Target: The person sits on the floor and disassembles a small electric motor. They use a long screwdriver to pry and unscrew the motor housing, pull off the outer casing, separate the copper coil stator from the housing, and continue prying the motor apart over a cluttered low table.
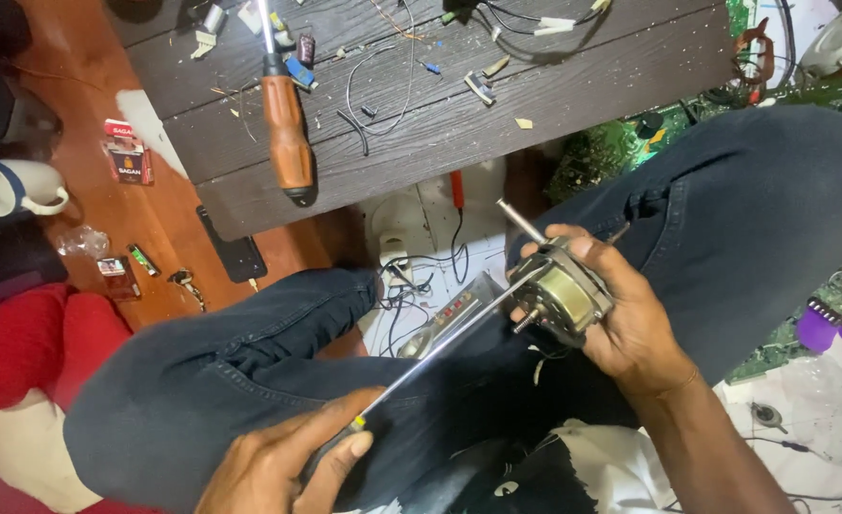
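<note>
My right hand (630, 328) grips a small electric motor (562, 293) with a metal shaft sticking up and to the left, held above my right thigh. My left hand (283, 462) is closed around the handle of a long screwdriver (440, 347). Its thin steel shank runs up to the right and its tip touches the motor's housing. Both hands hover over my lap, which is clad in dark jeans (250, 371).
A dark wooden board (535, 86) lies ahead, with a wooden-handled screwdriver (286, 124), loose wires and small parts on it. A white mug (7, 187) and small packets sit at the left. Green circuit boards (611, 148) and white appliance parts lie on the floor.
</note>
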